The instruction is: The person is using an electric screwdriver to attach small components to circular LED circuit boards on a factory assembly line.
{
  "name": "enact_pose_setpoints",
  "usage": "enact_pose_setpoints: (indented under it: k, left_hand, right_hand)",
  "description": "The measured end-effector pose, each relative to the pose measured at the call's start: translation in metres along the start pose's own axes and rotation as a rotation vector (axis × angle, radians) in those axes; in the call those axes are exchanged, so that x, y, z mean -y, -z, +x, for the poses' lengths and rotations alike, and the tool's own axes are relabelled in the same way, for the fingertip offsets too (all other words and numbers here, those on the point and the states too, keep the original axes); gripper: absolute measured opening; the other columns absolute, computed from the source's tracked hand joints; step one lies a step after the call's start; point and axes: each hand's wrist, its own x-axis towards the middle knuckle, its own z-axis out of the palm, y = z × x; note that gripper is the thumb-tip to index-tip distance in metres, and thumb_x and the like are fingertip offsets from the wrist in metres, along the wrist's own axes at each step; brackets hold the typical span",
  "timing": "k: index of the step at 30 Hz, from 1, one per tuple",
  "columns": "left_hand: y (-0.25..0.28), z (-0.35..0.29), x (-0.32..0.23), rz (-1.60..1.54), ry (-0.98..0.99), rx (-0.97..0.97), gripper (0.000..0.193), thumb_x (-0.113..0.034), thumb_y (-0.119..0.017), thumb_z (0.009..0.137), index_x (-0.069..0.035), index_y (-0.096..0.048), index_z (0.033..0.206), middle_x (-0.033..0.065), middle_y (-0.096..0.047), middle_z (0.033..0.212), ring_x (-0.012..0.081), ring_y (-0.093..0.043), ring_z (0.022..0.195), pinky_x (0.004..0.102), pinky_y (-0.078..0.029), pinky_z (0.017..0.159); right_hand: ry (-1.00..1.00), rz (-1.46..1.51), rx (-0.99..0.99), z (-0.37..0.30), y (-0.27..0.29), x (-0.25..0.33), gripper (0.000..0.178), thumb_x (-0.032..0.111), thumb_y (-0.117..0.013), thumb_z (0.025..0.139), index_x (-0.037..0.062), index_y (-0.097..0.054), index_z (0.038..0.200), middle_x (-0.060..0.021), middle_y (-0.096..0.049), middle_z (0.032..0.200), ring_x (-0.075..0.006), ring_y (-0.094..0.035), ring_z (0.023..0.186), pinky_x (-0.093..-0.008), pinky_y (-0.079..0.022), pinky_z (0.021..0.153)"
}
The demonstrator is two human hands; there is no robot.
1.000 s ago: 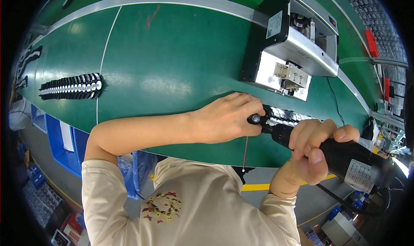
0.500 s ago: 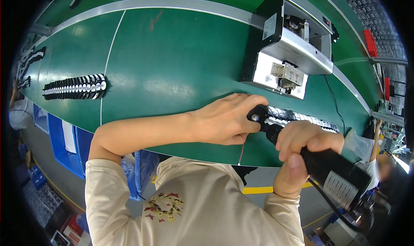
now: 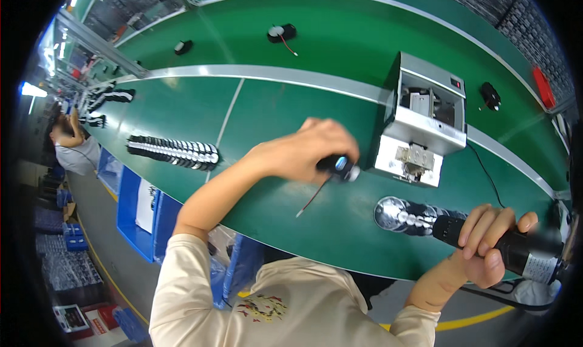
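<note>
My left hand (image 3: 303,151) is closed around a small black round part (image 3: 331,163) with a shiny silver end, held above the green table. A thin red-and-black wire (image 3: 314,198) with a pale tip trails from this part. My right hand (image 3: 486,240) grips a black electric screwdriver (image 3: 515,251) lying nearly level, its nose pointing left. That nose is in front of a row of black-and-silver round parts (image 3: 404,215) on the table; whether they touch I cannot tell. Another long row of such parts (image 3: 176,151) lies on the left.
A silver-and-black bench machine (image 3: 428,122) stands beyond the right-hand row, its cable (image 3: 486,174) running right. Behind the metal rail (image 3: 291,78), a green belt carries a wired round part (image 3: 280,33) and black parts (image 3: 490,96). Blue bins (image 3: 136,210) and another person (image 3: 73,143) are at left.
The view has shifted, showing more of the belt. My left hand has drawn the round part away from the screwdriver's nose, while my right hand has turned the screwdriver flatter and moved it right.
</note>
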Motion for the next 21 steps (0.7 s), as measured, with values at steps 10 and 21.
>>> enact_pose_setpoints:
  k: [10,21]
  left_hand:
    - [0.07,0.029,0.194,0.384,0.559,-1.002,0.06,0.004,-0.057,0.068,-0.01,-0.048,0.126,0.0203,-0.048,0.124,0.039,-0.045,0.117,0.0452,-0.041,0.096]
    - [0.098,0.036,0.167,0.346,0.483,-0.647,0.076,-0.018,-0.08,0.063,-0.014,-0.049,0.132,0.0213,-0.063,0.105,0.0336,-0.062,0.098,0.0385,-0.05,0.088]
  right_hand:
    - [-0.118,-0.138,-0.11,-0.011,-0.005,-0.008,0.046,0.008,-0.067,0.077,0.0047,-0.038,0.113,-0.0029,-0.049,0.058,-0.0135,-0.048,0.043,-0.0294,-0.044,0.044]
    - [-0.118,-0.148,-0.161,-0.015,0.006,-0.006,0.048,0.008,-0.067,0.076,0.0036,-0.037,0.114,-0.0032,-0.048,0.058,-0.0132,-0.046,0.042,-0.0287,-0.043,0.044]
